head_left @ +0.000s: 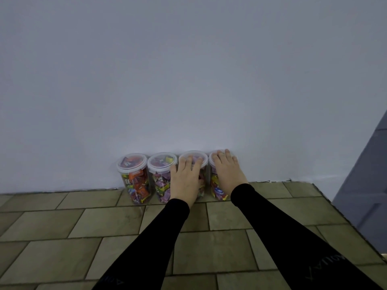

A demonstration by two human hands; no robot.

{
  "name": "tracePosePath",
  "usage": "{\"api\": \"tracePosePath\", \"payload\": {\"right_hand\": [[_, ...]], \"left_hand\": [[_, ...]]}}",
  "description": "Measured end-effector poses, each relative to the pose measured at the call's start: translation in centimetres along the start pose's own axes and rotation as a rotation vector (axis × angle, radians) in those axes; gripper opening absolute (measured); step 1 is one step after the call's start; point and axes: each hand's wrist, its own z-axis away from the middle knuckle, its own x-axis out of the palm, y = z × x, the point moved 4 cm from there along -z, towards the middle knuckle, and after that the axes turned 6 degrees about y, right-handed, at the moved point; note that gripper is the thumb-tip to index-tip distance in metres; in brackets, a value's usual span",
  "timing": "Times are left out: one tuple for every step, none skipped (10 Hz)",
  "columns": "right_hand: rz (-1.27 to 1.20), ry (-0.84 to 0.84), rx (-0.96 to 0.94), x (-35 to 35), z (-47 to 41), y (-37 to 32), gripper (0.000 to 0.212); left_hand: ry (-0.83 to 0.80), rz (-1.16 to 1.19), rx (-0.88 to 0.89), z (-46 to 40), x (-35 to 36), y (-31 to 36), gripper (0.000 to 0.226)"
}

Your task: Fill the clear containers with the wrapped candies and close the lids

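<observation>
Several clear containers full of wrapped candies stand in a row against the white wall, each with a clear lid on top. The leftmost container and the second container stand untouched. My left hand lies flat with straight fingers on the lid of the third container, hiding most of it. My right hand rests flat on the lid of the rightmost container, fingertips reaching the wall.
The containers stand on a surface with a greenish stone-tile pattern. The white wall rises directly behind them. A grey panel stands past the surface's right edge.
</observation>
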Motion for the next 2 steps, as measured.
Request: {"api": "tracePosePath", "payload": {"right_hand": [[0.026, -0.015, -0.019, -1.0, 0.9, -0.2, 0.062], [-0.065, 0.023, 0.011, -3.3, 2.7, 1.2, 0.068]], "left_hand": [[-0.047, 0.100, 0.021, 0.7, -1.5, -0.4, 0.077], [0.121, 0.243, -0.022, 2.8, -5.0, -3.8, 0.065]]}}
